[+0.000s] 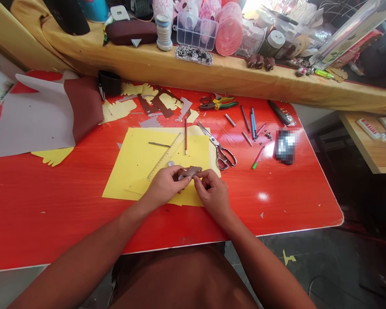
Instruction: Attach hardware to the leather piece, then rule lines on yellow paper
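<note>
Between my two hands is a small folded brown piece [190, 171], greyish on one side, that looks like sheet leather or foam. My left hand [165, 184] grips its left end between thumb and fingers. Thumb and forefinger of my right hand [212, 192] pinch its right edge. Both hands are just above yellow sheets [116, 184] on the table. A clear ruler [165, 157], a red pencil [185, 136], a thin dark stick [159, 144] and a small round grey disc [170, 163] lie on the sheets. Scissors [219, 150] rest at their right edge.
The red table [67, 206] carries pliers [219, 103], several pens [252, 122], a dark cutter [278, 112], offcuts [162, 101] and a black cup [110, 83]. Large grey-brown sheets [32, 122] lie left. Behind, a cloth-covered shelf [131, 60] holds a thread spool [164, 33] and a clear divided box [197, 31].
</note>
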A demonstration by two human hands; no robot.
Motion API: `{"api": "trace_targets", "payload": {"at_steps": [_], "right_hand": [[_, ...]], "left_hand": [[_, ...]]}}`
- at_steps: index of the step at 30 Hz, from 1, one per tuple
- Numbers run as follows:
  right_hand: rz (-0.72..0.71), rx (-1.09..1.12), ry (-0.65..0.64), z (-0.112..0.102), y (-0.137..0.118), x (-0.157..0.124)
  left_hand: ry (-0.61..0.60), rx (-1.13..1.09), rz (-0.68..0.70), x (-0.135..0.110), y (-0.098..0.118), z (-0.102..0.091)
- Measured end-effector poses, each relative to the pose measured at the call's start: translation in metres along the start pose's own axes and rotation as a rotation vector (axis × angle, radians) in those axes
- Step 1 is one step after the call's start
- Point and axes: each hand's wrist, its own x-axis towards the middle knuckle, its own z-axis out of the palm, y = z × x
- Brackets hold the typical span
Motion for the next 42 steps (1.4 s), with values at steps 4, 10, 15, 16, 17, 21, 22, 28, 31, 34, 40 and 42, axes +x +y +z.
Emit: {"api": "trace_targets", "payload": {"at_steps": [4,10,15,16,17,21,22,28,31,34,40,42], "right_hand": [[-0.003,0.015,-0.001,-0.0002,0.0011,0.0002],[0.004,0.029,-0.010,-0.0007,0.0036,0.0001],[0.011,0.034,-0.012,0.0001,0.0053,0.0005],[0.011,0.033,-0.012,0.0002,0.0055,0.0006],[0.012,0.033,-0.012,0.0003,0.0057,0.0006],[0.015,0.028,-0.023,0.0005,0.0058,0.0001],[0.016,0.028,-0.023,0.0007,0.0057,0.0000],[0.012,0.055,-0.023,0.0024,0.0044,-0.0001],[0.013,0.075,-0.024,0.0027,0.0038,0.0002],[0.020,0.119,-0.031,0.0029,0.0039,0.0002],[0.070,0.297,-0.009,0.0020,0.0078,0.0009],[0.114,0.397,-0.009,-0.0002,0.0086,0.0017]], "left_hand": [[-0.014,-0.011,0.003,0.0001,0.0026,-0.0008],[-0.023,-0.050,-0.010,0.0001,0.0023,-0.0008],[-0.028,-0.060,-0.014,0.0005,-0.0004,-0.0004],[-0.027,-0.058,-0.016,0.0007,-0.0005,-0.0004],[-0.027,-0.058,-0.019,0.0008,-0.0005,-0.0003],[-0.021,-0.059,-0.027,0.0010,0.0003,0.0006],[-0.020,-0.053,-0.025,0.0009,0.0004,0.0011],[0.026,0.026,-0.012,-0.0010,0.0019,0.0039],[0.038,0.033,0.000,-0.0015,0.0043,0.0041],[0.048,0.028,0.013,-0.0014,0.0051,0.0042],[0.064,0.026,-0.002,-0.0011,0.0016,0.0037],[0.074,-0.001,0.001,-0.0013,0.0017,0.0027]]}}
